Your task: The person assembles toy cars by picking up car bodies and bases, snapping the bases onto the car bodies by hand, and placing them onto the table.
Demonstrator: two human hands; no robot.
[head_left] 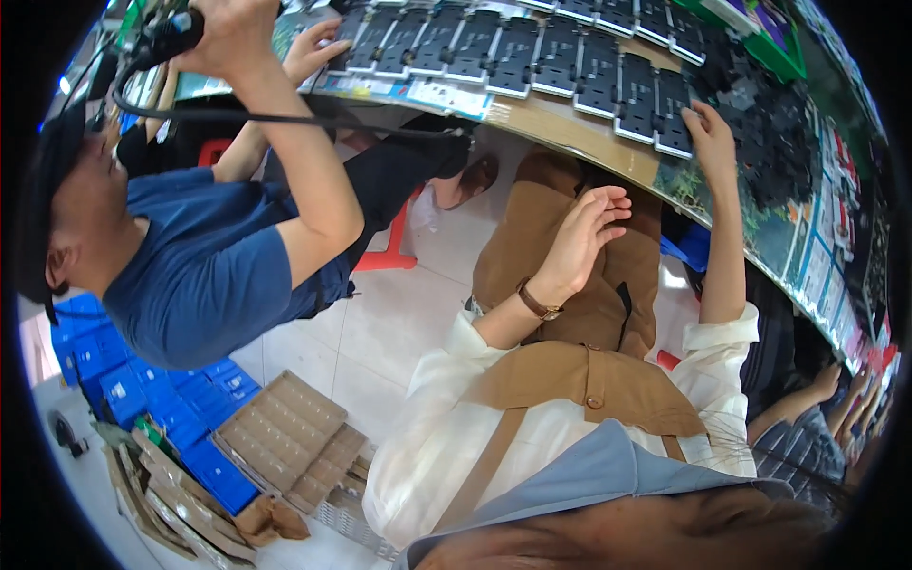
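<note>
My left hand (587,237) is raised over my lap, short of the table edge, with fingers loosely bent and apart and nothing in them. At the right end of the nearer row, my right hand (712,147) has its fingertips closed at the side edge of a flat black plate-like part (673,112) with a pale rim. Its thumb and finger contact is partly hidden. Beside it, similar black parts (596,74) lie side by side along the table, and another row (651,19) lies behind.
A heap of loose black pieces (774,142) covers the table (570,133) on the right, near a green bin (784,52). At left, a co-worker in a blue shirt (218,266) raises a black corded tool (171,38). Blue boxes (123,389) and cardboard trays (280,432) occupy the floor.
</note>
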